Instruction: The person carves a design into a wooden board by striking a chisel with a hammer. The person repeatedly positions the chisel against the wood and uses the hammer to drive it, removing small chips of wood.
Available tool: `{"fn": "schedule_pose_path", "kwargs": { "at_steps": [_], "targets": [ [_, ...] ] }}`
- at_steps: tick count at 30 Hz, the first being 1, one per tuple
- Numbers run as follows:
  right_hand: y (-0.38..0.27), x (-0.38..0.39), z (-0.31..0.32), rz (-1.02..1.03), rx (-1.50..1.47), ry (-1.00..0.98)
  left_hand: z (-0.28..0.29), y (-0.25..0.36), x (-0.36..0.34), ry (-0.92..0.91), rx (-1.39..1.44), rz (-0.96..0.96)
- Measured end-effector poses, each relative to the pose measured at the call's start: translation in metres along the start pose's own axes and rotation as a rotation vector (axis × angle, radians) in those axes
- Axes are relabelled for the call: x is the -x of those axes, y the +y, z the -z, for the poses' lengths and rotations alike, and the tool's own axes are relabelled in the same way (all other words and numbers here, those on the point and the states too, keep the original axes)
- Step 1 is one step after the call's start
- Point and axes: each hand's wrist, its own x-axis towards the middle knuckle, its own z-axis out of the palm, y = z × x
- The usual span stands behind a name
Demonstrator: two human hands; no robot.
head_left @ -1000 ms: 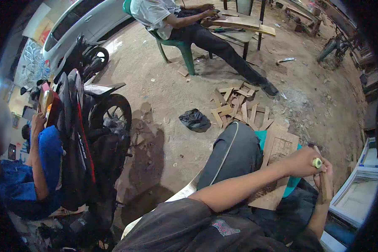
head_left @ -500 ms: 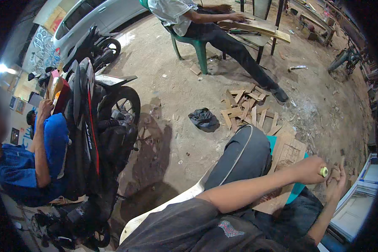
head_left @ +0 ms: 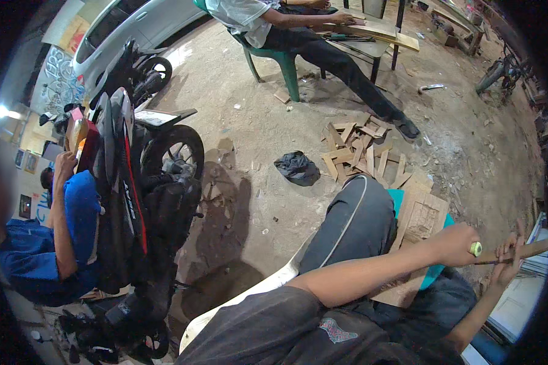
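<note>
Left-hand grip [head_left: 460,243]: clenched around a slim hand tool with a rounded yellow-green butt [head_left: 475,248]; the rest of the tool is hidden, so its working end could not be checked. Right-hand grip [head_left: 506,261]: fingers, some extended, lie across a long, flat brown wooden strip [head_left: 537,248] running off to the right; whether they close firmly on it cannot be told.

The flat brown wooden panel with a carved recess [head_left: 421,220] rests on the seated person's lap, left of the hands, partly covered by the left forearm, with a teal sheet [head_left: 432,277] beneath.

Recommended practice: wrap the right fingers fully around the strip before applying force; keep its near end clear of the left knuckles; point the tool away from thigh and forearm; keep the panel bedded flat, since the lap probably offers unsteady support.
</note>
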Motion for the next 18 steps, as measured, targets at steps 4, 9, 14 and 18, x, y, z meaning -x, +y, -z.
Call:
{"fn": "schedule_pose_path", "kwargs": {
  "at_steps": [4, 9, 14, 18],
  "targets": [
    [0.012, 0.012, -0.003, -0.200, -0.068, -0.199, 0.003, 0.005, 0.002, -0.014, -0.004, 0.050],
    [0.003, 0.007, -0.067, -0.385, -0.243, 0.228, 0.000, 0.002, 0.000, -0.020, -0.020, 0.082],
    [0.021, 0.002, -0.044, -0.790, -0.514, 0.194, 0.000, 0.006, 0.003, 0.072, 0.124, -0.097],
    [0.044, -0.007, 0.001, -0.957, -0.670, 0.178, 0.000, 0.013, 0.006, 0.103, 0.014, -0.133]
  ]
}}
